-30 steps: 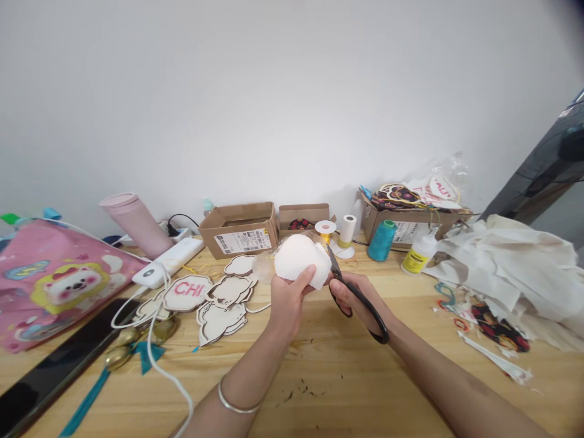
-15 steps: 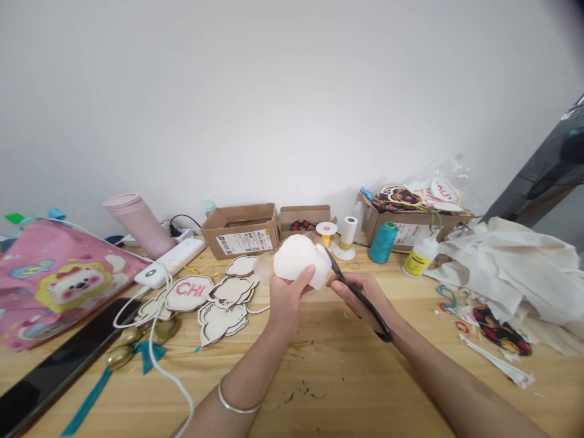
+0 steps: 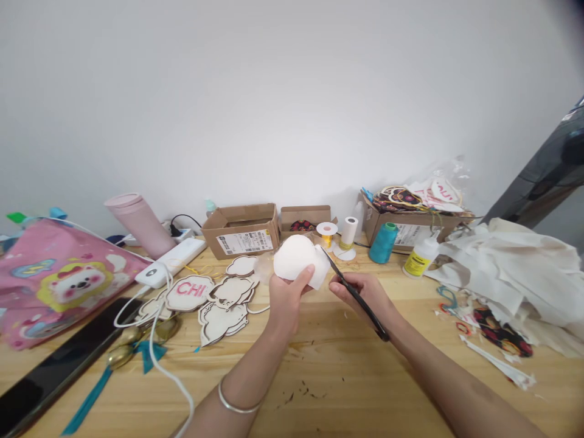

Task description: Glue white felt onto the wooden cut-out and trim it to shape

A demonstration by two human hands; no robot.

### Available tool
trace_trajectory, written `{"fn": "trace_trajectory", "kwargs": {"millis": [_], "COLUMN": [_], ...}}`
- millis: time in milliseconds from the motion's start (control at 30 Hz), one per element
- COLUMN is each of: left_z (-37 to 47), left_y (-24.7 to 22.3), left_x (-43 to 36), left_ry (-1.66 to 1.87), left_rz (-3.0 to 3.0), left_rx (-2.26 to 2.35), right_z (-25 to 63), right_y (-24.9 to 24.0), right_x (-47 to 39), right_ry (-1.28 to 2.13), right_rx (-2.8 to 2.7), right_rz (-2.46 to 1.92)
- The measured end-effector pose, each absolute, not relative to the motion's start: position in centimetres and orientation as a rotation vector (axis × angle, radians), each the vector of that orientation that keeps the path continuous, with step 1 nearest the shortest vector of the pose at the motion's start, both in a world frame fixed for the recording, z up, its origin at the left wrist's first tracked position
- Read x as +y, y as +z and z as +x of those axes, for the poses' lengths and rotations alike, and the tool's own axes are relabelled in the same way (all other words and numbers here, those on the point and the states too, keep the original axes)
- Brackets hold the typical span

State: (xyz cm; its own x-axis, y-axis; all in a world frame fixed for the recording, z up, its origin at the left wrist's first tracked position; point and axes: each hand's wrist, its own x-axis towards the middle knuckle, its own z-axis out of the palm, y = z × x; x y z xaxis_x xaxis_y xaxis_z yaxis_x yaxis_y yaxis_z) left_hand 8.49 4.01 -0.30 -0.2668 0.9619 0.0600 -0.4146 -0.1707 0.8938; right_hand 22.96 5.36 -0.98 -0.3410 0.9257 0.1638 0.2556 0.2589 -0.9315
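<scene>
White fabric (image 3: 294,257) with a rounded, cloud-like outline is pinched in my left hand (image 3: 292,291), thumb on top and fingers beneath. My right hand (image 3: 362,298) is wrapped round black scissors (image 3: 362,302), whose blades reach the fabric's right edge. The blades look nearly closed there. Left of my hands lie several flat cloud-shaped pieces, one reading "CHI" (image 3: 190,293).
Cardboard boxes (image 3: 241,241) line the wall, with thread spools and a teal cone (image 3: 384,243). A glue bottle (image 3: 420,255) and heaped white fabric (image 3: 515,267) are at right. A white cable, power bank and pink bag (image 3: 68,286) are at left.
The scissors have closed, their handles drawing together in my right hand. My left hand and the white fabric have hardly moved.
</scene>
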Motion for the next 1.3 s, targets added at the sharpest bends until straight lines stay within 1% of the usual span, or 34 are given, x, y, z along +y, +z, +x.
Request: {"fn": "trace_trajectory", "kwargs": {"millis": [267,467,600,800,967,1200,1300], "left_z": [8.2,7.9,7.8,7.8,7.8,7.8,7.8], "left_y": [-0.3,-0.4,-0.3,-0.3,-0.4,-0.5,-0.5], "left_x": [4.3,4.6,4.7,4.7,4.8,4.7,4.8], "left_ry": [1.655,1.684,1.710,1.685,1.685,1.663,1.659], "left_rz": [0.820,0.818,0.805,0.811,0.828,0.829,0.835], "left_rx": [0.981,0.946,0.937,0.972,1.034,1.040,1.031], "right_z": [23.5,23.8,23.6,23.4,23.7,24.1,24.0], "right_y": [-0.1,0.0,0.2,-0.1,-1.5,-1.9,-1.6], "right_x": [5.5,5.1,4.9,5.5,6.2,6.4,6.2], "right_ry": [1.178,1.259,1.254,1.133,1.003,0.705,0.725], "right_rx": [-1.807,-1.876,-1.881,-1.895,-1.922,-2.003,-2.002], "right_rz": [-1.134,-0.920,-0.923,-1.140,-1.189,-1.251,-1.263]}}
